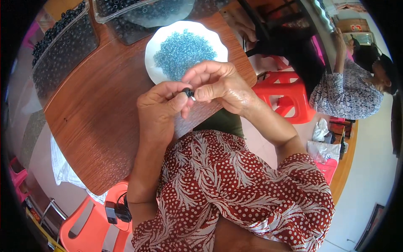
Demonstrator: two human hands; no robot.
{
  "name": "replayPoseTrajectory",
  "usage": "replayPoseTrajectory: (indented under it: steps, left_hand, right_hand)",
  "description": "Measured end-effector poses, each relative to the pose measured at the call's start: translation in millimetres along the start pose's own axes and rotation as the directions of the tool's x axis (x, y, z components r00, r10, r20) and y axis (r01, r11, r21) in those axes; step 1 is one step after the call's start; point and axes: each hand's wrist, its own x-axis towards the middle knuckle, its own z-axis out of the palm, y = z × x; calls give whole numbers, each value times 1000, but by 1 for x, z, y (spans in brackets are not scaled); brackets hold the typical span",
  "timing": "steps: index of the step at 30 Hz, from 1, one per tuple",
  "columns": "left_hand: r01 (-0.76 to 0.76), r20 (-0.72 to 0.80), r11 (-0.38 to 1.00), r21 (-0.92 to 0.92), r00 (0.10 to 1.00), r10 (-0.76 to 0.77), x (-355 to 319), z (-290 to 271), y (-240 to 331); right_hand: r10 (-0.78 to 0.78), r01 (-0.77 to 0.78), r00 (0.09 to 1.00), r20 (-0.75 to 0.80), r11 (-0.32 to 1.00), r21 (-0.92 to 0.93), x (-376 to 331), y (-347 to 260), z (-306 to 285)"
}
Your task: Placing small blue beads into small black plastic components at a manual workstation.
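Observation:
Above the near edge of the wooden table, both hands meet in front of a scalloped white plate [152, 71]. Heaped on the plate are tiny clear-blue ring-like pieces [184, 52]. My left hand [161, 103] pinches a small round black part [187, 91] between thumb and forefinger. Closed against its other side is my right hand [222, 86], the thumb pressed close to the black part. A small pale tip [193, 98] shows by that thumb; the fingers hide most of whatever the right hand grips.
Clear tubs of black ring-like parts stand at the far left [67, 54] and far middle [126, 17]. A red stool [285, 90] is right of the table, an orange chair [84, 227] at lower left. Another person [348, 94] is at the right by another table.

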Motion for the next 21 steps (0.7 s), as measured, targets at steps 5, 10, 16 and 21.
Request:
replayPoseTrajectory:
  steps: [5,10,16,21]
  left_hand:
    - [71,120,991,-115,991,-57,-1,-2,10]
    - [93,142,979,-183,988,-67,0,-3,8]
    - [84,118,974,-212,991,-60,1,-1,5]
    - [47,116,966,-256,993,-17,2,-3,3]
  right_hand:
    - [-105,103,993,44,994,46,-3,2,2]
    - [-254,254,967,4,967,-29,-10,2,10]
    - [-471,426,881,-39,827,-367,-12,4,17]
    - [-353,330,933,-74,918,-219,-13,-3,19]
